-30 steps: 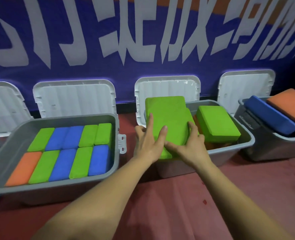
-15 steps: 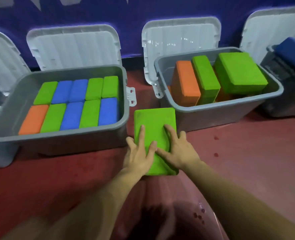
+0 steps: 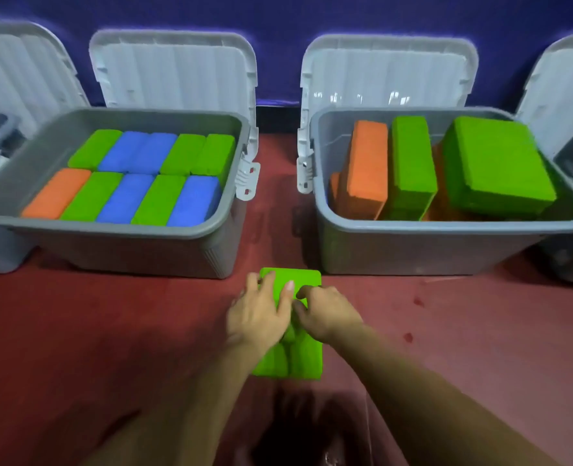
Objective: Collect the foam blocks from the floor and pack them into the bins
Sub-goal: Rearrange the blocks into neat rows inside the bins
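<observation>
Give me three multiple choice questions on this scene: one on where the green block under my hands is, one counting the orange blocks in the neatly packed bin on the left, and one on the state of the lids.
1. Where is the green block under the left hand and right hand?
A. inside a bin
B. on the floor, in front of the two bins
C. held up in the air

2. How many orange blocks show in the left bin?
A. one
B. three
C. five

3. How are the lids of the left bin and the right bin?
A. shut
B. open, standing up behind the bins
C. lying flat in front of the bins

Answers:
1 B, it lies flat on the red floor before the gap between the bins.
2 A, only one orange block, at the front left.
3 B, both lids stand upright behind, so the blocks inside show.
</observation>
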Available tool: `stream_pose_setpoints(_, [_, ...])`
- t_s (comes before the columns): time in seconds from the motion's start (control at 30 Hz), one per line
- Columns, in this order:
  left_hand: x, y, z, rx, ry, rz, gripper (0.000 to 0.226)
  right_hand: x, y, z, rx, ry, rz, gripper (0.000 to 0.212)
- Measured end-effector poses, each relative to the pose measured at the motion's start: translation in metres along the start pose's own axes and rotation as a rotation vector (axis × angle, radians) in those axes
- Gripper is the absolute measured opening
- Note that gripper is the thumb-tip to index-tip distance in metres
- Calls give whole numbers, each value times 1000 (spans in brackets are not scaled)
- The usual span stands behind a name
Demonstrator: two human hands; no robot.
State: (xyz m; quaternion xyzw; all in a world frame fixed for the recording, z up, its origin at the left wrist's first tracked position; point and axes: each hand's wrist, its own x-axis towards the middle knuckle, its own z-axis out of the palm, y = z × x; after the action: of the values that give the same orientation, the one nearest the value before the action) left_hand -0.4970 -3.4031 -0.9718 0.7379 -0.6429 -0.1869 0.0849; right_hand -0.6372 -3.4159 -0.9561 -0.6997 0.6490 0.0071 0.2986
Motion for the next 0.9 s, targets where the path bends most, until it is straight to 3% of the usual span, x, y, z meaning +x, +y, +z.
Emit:
stream_pose_setpoints(0.1, [19,41,-43,-91,118,71,71,-6,15,-75,62,230,-111,27])
stream_pose_setpoints(0.23, [31,107,-83,-5,176,154,85,-2,56,-151,155,536,-105,23])
stream_pose_setpoints(0.37, [39,161,-93,6,168,112,79,8,96,-189,136,733,-3,40])
stream_pose_setpoints(0.47, [50,192,-83,17,154,87,66,22,117,-199,185,708,85,60])
stream_pose_setpoints(0.63, [70,216,-52,83,151,94,67,41,138,-197,273,490,87,78])
stream_pose_setpoints(0.77, [99,223,-39,43,148,103,65,61,148,-189,232,400,64,79])
stream_pose_setpoints(0.9, [110,218,-25,19,68,96,64,67,150,-181,162,421,65,75])
